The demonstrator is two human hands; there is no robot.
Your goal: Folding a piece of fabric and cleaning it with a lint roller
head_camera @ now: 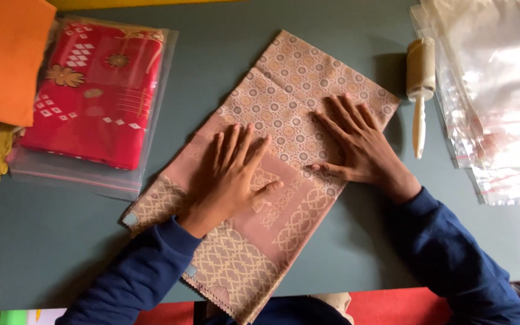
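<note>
Overhead head view of a grey-green table [356,253]. A folded pink patterned cloth [284,174] lies diagonally at the centre, its long axis running from 7 o'clock to 1 o'clock; its near corner overhangs the table's near edge at 6 o'clock, and its far corner points toward 12 o'clock. The left hand [231,174] rests flat on the cloth's middle, fingers spread and extended, grasping nothing. The right hand [356,144] lies flat just beside it at 3 o'clock, palm down, fingers splayed toward 11 o'clock and thumb out toward the left hand, likewise released and pressing on the fabric. Both wrists emerge from dark blue sleeves [446,253].

At 9 to 10 o'clock from the cloth, near but apart, lies a red patterned cloth in a clear bag [91,96]; its near edge leaves a narrow strip of bare table before the pink cloth's left edge. An orange fabric stack [7,57] overlaps the bag's far-left side. At 2 o'clock, a lint roller [420,78] with a pale handle lies just beside the cloth's right corner, handle pointing toward 6 o'clock. A pile of clear plastic bags [489,96] lies at 3 o'clock, touching or nearly touching the roller. Bare table shows at 8 o'clock and at 4 o'clock, between the sleeves and the edges.
</note>
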